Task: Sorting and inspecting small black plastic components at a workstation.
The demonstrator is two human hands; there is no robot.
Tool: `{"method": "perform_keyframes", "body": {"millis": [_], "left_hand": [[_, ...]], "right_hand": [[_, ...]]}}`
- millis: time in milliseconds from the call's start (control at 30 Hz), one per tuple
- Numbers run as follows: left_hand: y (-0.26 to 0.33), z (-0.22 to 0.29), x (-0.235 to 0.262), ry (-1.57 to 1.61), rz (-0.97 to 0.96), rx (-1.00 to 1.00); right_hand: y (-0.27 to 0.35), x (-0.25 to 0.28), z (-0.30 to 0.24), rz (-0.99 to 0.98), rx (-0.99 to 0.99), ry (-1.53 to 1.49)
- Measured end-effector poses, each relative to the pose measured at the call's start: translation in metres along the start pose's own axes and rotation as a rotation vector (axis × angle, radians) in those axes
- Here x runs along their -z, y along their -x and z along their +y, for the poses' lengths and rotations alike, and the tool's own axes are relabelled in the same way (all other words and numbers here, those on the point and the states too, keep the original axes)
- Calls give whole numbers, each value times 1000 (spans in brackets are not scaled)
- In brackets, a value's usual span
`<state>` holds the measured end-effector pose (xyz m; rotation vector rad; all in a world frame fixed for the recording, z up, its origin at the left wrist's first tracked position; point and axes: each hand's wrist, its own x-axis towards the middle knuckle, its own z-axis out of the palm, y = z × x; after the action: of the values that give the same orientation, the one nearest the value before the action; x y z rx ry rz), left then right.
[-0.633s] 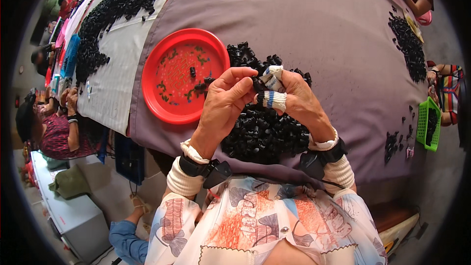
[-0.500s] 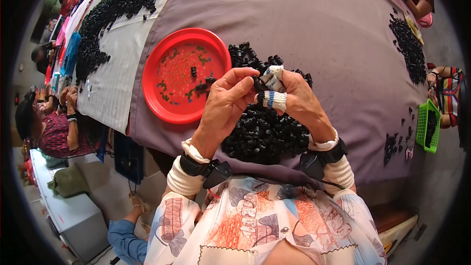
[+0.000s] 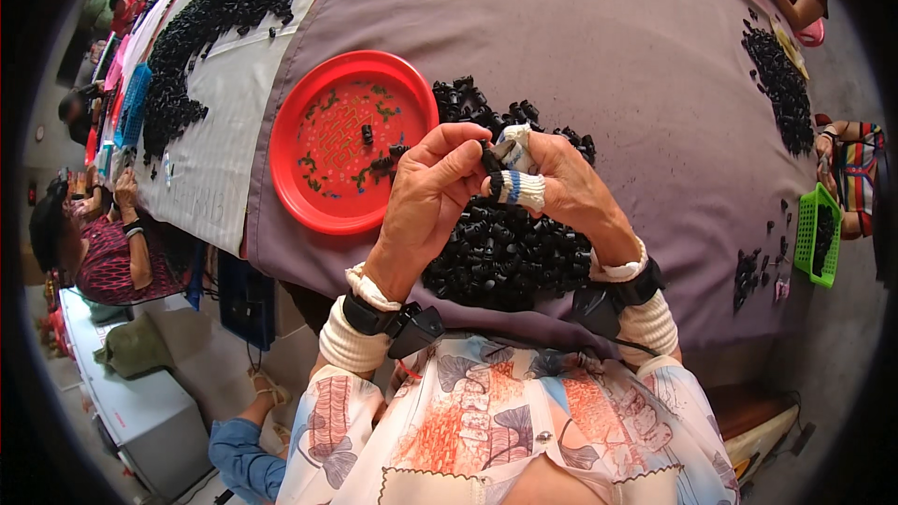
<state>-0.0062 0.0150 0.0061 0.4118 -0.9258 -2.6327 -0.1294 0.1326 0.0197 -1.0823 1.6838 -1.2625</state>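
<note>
My left hand [image 3: 430, 192] and my right hand [image 3: 566, 182] meet above a heap of small black parts [image 3: 500, 248] on the purple cloth. Between their fingertips they pinch one small black part [image 3: 491, 166]. White knitted finger covers with a blue stripe wrap two fingers of my right hand. Both wrists carry black bands and white cuffs. A round red plate [image 3: 351, 140] with a few black parts on it lies just left of my hands.
A long pile of black parts [image 3: 220, 23] stretches over the grey cloth at the far left, and another pile [image 3: 781, 84] lies at the right. A seated person [image 3: 103, 243] works at the left; another person's hand holds a green basket [image 3: 816, 234] at the right.
</note>
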Motion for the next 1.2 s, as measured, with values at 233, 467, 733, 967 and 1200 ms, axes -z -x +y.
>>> {"method": "perform_keyframes", "body": {"millis": [233, 467, 733, 967, 1200], "left_hand": [[-1, 3, 0, -33, -20, 41], [0, 1, -3, -56, 38, 66], [1, 0, 0, -84, 31, 87], [5, -1, 3, -127, 61, 81], [5, -5, 6, -158, 51, 92]], "right_hand": [[-3, 2, 3, -25, 10, 21], [-4, 1, 6, -50, 10, 40], [-3, -3, 16, -35, 56, 87], [-1, -8, 15, -59, 19, 49], [0, -8, 22, -65, 0, 39]]}}
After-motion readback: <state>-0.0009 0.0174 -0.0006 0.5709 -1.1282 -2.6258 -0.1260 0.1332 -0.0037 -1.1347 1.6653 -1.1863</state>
